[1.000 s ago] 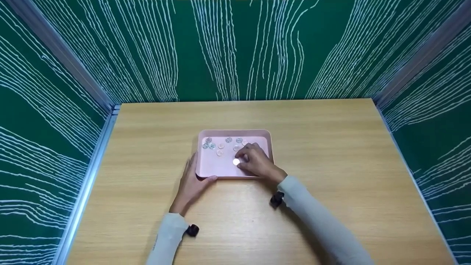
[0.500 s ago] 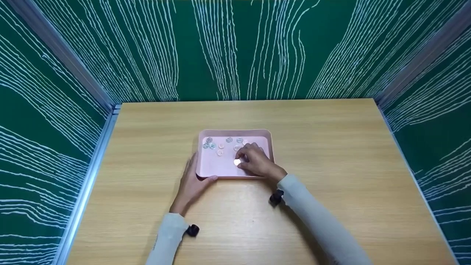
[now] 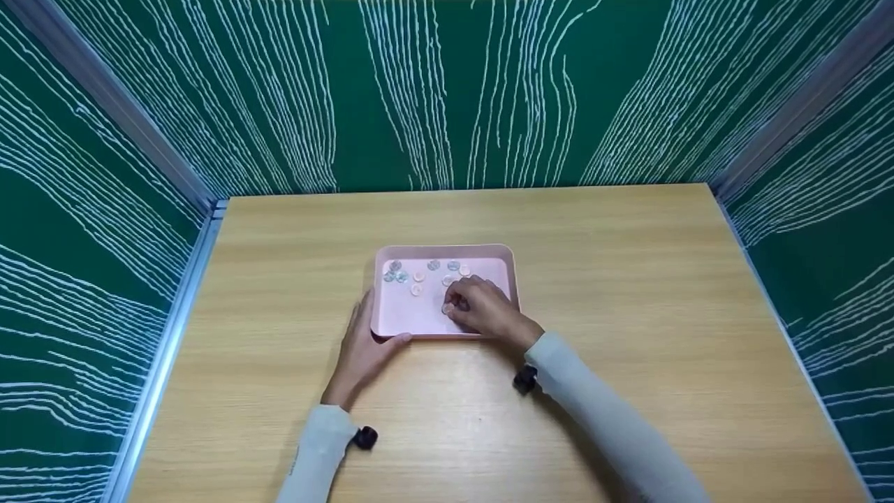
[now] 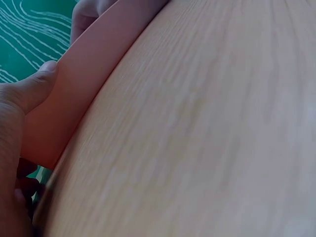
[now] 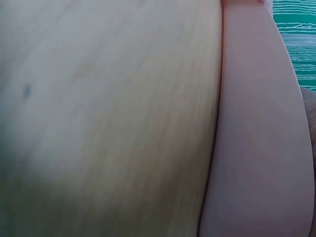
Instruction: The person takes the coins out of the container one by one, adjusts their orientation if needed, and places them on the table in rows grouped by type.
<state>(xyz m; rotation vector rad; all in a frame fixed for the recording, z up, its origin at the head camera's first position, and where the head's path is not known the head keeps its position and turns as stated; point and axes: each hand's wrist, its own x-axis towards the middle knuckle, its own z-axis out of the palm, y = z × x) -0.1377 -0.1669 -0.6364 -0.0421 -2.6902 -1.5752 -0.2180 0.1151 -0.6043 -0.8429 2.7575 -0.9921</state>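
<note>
A shallow pink tray [image 3: 412,318] lies on the table in the head view, with several coins inside. My left hand [image 3: 364,355] holds its near left corner, fingers along the left side and thumb at the front rim. In the left wrist view, the left thumb [image 4: 42,84] meets the tray's upper edge. Over the right half of the tray, my right hand [image 3: 487,307] pinches a small round coin [image 3: 448,308] between thumb and fingertips. Three greyish coins [image 3: 395,272] cluster at the far left; two pinkish coins [image 3: 418,283] lie right of them.
More coins lie along the tray's far side, among them a grey coin [image 3: 434,265] and a pinkish coin [image 3: 464,270]. Beneath is a wooden table [image 3: 628,279]. Green panels with white streaks [image 3: 461,91] close off the back and both sides.
The coin in my right hand has turned: it shone bright white before and now looks dull, with its edge partly between the fingertips. My left hand and the tray have stayed put.
</note>
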